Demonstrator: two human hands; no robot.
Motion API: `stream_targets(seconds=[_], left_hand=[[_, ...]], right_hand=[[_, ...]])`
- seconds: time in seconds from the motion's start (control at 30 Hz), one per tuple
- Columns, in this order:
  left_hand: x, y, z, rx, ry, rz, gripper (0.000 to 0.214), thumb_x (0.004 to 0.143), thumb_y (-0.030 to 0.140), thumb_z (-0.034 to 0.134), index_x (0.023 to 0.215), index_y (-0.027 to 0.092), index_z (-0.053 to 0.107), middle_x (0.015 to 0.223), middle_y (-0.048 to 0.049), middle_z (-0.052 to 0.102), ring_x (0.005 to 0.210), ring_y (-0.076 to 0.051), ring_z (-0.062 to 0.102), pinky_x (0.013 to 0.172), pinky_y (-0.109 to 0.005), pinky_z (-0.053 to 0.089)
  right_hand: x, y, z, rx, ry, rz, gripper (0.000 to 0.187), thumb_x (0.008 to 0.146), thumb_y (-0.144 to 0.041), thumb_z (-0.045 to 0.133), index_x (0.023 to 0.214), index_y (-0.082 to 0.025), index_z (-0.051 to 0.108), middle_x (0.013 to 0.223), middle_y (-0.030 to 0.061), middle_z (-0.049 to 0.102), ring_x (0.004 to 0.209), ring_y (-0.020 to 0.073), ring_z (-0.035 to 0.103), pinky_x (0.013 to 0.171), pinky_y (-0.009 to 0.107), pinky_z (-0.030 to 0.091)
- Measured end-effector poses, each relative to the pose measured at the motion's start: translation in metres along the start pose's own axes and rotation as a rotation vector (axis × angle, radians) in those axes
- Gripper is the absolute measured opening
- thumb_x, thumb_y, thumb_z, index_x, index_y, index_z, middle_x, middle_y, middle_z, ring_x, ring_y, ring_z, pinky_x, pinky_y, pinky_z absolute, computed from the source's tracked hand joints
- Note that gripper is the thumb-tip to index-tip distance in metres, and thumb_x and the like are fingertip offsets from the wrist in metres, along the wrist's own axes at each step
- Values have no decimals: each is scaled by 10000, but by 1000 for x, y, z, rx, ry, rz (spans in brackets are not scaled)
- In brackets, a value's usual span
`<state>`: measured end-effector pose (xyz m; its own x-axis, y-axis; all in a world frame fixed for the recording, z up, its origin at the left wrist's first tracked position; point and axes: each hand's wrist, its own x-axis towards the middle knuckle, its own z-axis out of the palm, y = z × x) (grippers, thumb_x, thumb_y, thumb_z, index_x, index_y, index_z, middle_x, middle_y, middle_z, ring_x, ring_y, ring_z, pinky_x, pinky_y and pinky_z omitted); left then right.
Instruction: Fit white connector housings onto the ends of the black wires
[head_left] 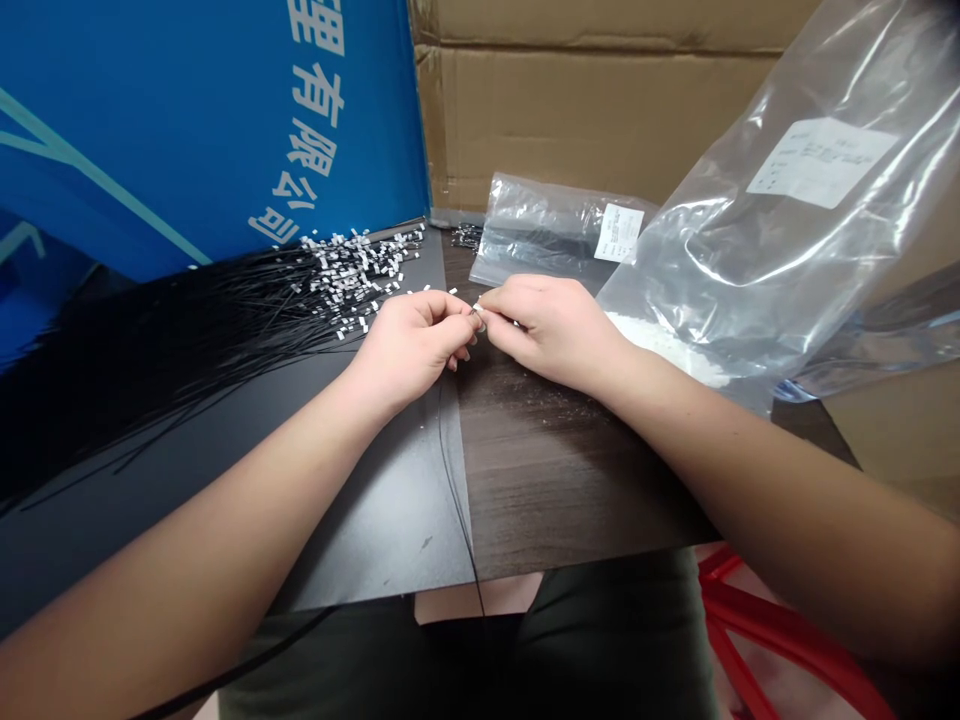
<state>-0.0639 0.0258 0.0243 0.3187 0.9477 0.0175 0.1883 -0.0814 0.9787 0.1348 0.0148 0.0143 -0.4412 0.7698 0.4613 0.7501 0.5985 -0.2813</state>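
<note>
Over the seam between two table surfaces, my left hand (412,345) pinches the end of a thin black cable (452,470), which hangs down past the table's front edge. Fingertip to fingertip with it, my right hand (551,325) is closed on a small white connector (478,308), mostly hidden by the fingers. To the left lies a large bundle of black cables (150,350). Many of their ends carry white connectors (360,270), piled just beyond my left hand.
A large clear plastic bag (810,260) with small white pieces (667,345) inside stands at the right. Behind my hands lies a smaller labelled bag (544,235). A blue box (225,120) and a cardboard box (600,110) close off the back. A red stool (780,620) shows below right.
</note>
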Motion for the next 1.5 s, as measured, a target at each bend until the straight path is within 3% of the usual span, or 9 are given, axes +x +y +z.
stream_targets(seconds=[0.37, 0.63, 1.0, 1.5], left_hand=[[-2, 2, -1, 28, 23, -5, 161, 808, 269, 782, 716, 175, 688, 608, -1, 630, 540, -106, 545, 551, -238, 446], [-2, 3, 0, 0, 3, 24, 197, 855, 275, 768, 711, 171, 682, 611, -1, 636, 535, -102, 545, 555, -241, 447], [-1, -1, 0, 35, -16, 12, 156, 876, 283, 785, 814, 158, 715, 648, 0, 666, 583, -115, 605, 608, -243, 504], [0, -3, 0, 11, 6, 42, 130, 867, 247, 764, 795, 153, 710, 685, -1, 665, 581, -100, 597, 576, -226, 506]], right_hand=[[-1, 1, -3, -64, -26, -60, 317, 1062, -260, 474, 1006, -183, 776, 936, 103, 734, 915, 252, 631, 769, 354, 413], [-1, 1, -3, -61, -19, -28, 336, 1083, -257, 468, 1049, -180, 794, 994, 108, 770, 943, 256, 666, 803, 364, 433], [1, 2, -4, -57, 19, 25, 317, 1071, -248, 509, 1011, -192, 815, 973, 104, 783, 981, 266, 679, 846, 370, 450], [1, 0, -4, 1, 3, 39, 311, 1048, -247, 518, 931, -188, 800, 902, 85, 762, 896, 238, 669, 775, 345, 419]])
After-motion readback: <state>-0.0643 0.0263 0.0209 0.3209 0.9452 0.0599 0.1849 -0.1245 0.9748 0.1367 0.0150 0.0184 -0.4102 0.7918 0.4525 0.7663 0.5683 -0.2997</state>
